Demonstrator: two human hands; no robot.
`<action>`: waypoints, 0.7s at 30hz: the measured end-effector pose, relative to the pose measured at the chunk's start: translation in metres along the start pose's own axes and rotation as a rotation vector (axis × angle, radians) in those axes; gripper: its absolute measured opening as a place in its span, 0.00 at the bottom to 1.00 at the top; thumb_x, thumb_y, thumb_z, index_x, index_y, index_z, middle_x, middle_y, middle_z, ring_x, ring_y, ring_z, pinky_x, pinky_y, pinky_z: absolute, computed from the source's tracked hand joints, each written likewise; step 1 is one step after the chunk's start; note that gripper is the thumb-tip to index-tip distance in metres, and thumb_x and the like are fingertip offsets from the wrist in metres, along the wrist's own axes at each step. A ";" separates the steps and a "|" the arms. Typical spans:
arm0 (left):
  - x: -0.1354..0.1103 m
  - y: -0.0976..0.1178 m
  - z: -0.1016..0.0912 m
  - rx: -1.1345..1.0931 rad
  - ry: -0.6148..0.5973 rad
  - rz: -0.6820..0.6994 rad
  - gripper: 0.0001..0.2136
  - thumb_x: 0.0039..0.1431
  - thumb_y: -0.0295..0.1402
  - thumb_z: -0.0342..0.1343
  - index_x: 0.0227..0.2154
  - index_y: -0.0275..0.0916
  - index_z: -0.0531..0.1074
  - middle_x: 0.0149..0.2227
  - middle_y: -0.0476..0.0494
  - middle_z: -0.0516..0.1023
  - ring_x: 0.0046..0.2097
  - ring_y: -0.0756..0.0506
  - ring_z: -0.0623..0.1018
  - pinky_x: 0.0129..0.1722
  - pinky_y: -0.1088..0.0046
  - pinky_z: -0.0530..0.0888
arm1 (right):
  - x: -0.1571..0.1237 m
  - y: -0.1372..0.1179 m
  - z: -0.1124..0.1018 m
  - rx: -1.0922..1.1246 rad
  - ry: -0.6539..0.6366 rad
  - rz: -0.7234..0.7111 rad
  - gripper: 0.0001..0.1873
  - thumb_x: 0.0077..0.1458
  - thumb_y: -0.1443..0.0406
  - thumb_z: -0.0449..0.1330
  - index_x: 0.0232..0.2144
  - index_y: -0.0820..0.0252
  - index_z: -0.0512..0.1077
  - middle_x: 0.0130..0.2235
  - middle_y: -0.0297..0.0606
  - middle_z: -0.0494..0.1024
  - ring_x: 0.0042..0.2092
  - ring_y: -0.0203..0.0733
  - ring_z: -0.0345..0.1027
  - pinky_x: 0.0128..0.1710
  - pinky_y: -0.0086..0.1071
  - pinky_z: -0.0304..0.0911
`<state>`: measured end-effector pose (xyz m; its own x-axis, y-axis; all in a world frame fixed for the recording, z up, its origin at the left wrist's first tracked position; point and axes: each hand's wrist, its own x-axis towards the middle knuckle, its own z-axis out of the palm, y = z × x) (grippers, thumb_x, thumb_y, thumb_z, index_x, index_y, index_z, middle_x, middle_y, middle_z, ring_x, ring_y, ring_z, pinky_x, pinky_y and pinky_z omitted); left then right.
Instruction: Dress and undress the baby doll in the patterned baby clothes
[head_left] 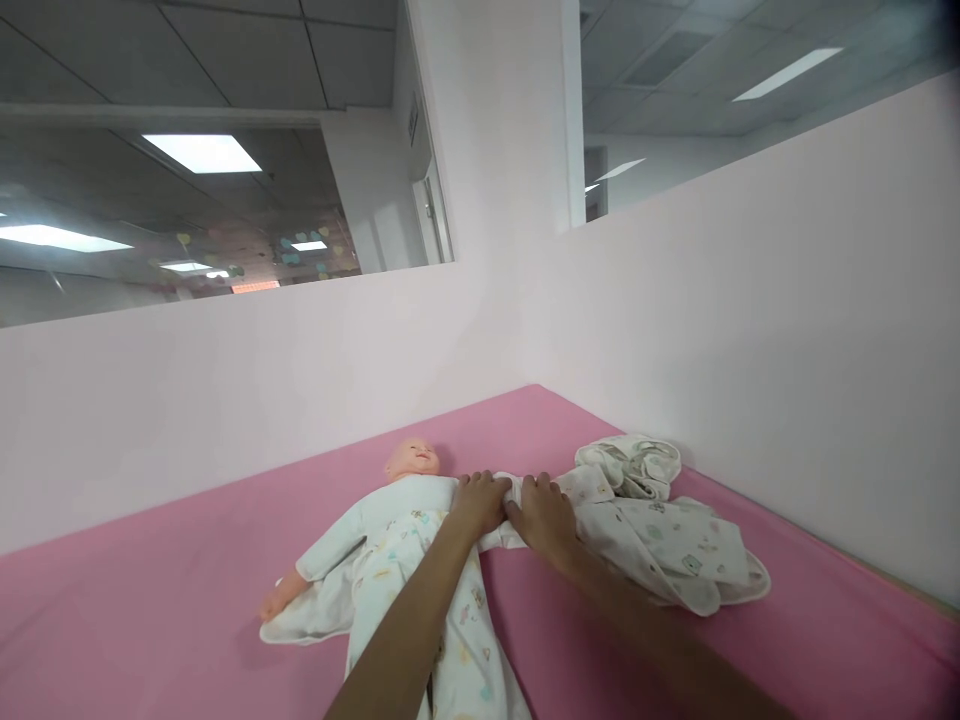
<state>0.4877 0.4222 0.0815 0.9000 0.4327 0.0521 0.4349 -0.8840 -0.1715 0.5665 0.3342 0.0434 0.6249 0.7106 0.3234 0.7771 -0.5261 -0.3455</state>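
A baby doll (411, 460) lies on its back on a pink padded surface (150, 600), dressed in a white printed garment (405, 570). My left hand (478, 502) is closed on the garment's sleeve (517, 487) at the doll's shoulder. My right hand (546, 515) rests just beside it, fingers curled onto the same sleeve cloth. The doll's other arm (279, 600) sticks out to the left, its small hand bare.
A crumpled pile of white printed baby clothes (660, 530) lies right of my hands, near the pale pink partition wall (750, 330). Another partition (225, 400) stands behind the doll. The surface's right edge (900, 590) runs along the wall.
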 end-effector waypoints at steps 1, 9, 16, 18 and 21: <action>0.000 0.000 0.001 -0.002 0.001 -0.006 0.14 0.59 0.35 0.48 0.47 0.44 0.70 0.46 0.37 0.74 0.49 0.36 0.73 0.47 0.56 0.67 | 0.000 0.002 0.000 0.003 -0.007 0.000 0.15 0.57 0.61 0.52 0.42 0.64 0.69 0.44 0.51 0.73 0.45 0.53 0.69 0.40 0.38 0.59; -0.003 0.002 -0.002 -0.057 0.013 -0.054 0.20 0.61 0.47 0.47 0.51 0.44 0.69 0.47 0.34 0.72 0.51 0.34 0.71 0.48 0.55 0.66 | 0.008 0.022 -0.002 0.077 -0.084 0.074 0.15 0.59 0.61 0.50 0.39 0.66 0.70 0.40 0.53 0.77 0.42 0.52 0.72 0.38 0.37 0.58; -0.015 -0.020 -0.016 -0.189 0.012 -0.009 0.22 0.57 0.52 0.50 0.49 0.45 0.69 0.43 0.39 0.73 0.46 0.38 0.73 0.46 0.63 0.68 | 0.035 0.068 -0.002 0.240 -0.253 0.160 0.19 0.58 0.61 0.47 0.22 0.62 0.70 0.25 0.44 0.77 0.27 0.39 0.71 0.26 0.29 0.56; -0.017 -0.025 -0.020 -0.228 0.030 -0.004 0.21 0.60 0.52 0.47 0.50 0.47 0.67 0.43 0.42 0.73 0.46 0.40 0.73 0.45 0.65 0.68 | 0.038 0.073 0.000 0.254 -0.284 0.150 0.18 0.58 0.62 0.47 0.21 0.62 0.70 0.23 0.42 0.76 0.24 0.37 0.68 0.25 0.28 0.55; -0.015 -0.027 -0.017 -0.253 0.061 -0.027 0.22 0.62 0.52 0.43 0.52 0.48 0.65 0.44 0.42 0.73 0.47 0.41 0.73 0.45 0.66 0.68 | 0.035 0.070 0.002 0.221 -0.274 0.116 0.14 0.55 0.63 0.50 0.24 0.62 0.71 0.25 0.42 0.77 0.28 0.38 0.69 0.26 0.29 0.55</action>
<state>0.4627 0.4365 0.1026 0.8845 0.4524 0.1136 0.4456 -0.8915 0.0815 0.6424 0.3237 0.0288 0.6412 0.7667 0.0331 0.6485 -0.5183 -0.5574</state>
